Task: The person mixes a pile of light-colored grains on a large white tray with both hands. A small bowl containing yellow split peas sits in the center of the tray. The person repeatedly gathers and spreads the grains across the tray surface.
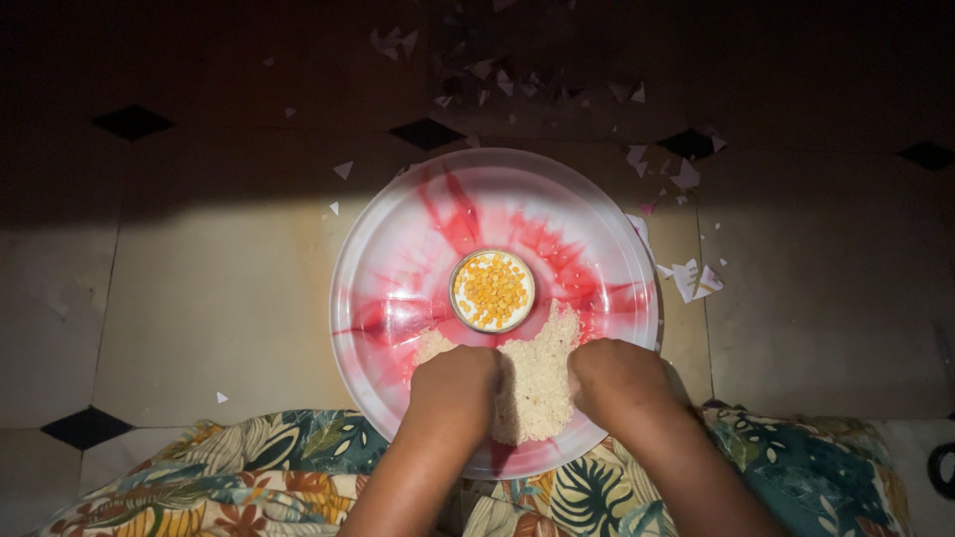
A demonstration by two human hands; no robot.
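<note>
Left hand (455,383) palm-down on the near part of a big round pink-and-white tray (398,239), fingers curled under against the edge of a heap of pale grain (537,383) — hard to tell whether spread or bunched. Right hand (619,378) likewise on the heap's other side, fingers hidden. Between both hands, the grain. Just beyond the fingertips, a small bowl of yellow split pulses (491,290). Farther off, paper scraps (694,278) on tiled floor.

This looks like a home, with the work done low on a dimly lit floor (209,298) of pale tiles set with small black diamond insets. Paper scraps (696,278) litter the tiles beyond the floor's lit patch, and leaf-patterned cloth (279,467) lies along its near edge.
</note>
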